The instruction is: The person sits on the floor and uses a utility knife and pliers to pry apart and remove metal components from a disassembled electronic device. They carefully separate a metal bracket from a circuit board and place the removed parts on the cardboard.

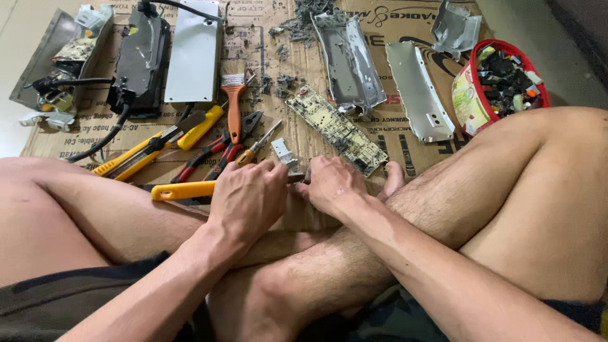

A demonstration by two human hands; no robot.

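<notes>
The person sits cross-legged on the floor, and both hands meet low over the near edge of the flattened cardboard sheet that carries the tools. The left hand is clenched around a tool with a yellow handle that sticks out to the left. The right hand pinches a small dark part between the two hands; what exactly that part is cannot be made out, since the fingers cover most of it.

To do this well, I judge the right hand should hold the small part low and steady against the cardboard or the leg, with its fingertips kept clear of the tool's working end, because the tip points straight toward them. Short, controlled pressure from the left wrist looks safer than a hard push; a slip would run into the right hand or the bare foot just beyond it.

Just beyond the hands lie a small metal bracket and a long circuit board. Toward the left side of the cardboard lie red-handled pliers, a paintbrush and yellow-handled cutters. A red tub of loose parts stands at the far right edge, with bent metal covers beside it.
</notes>
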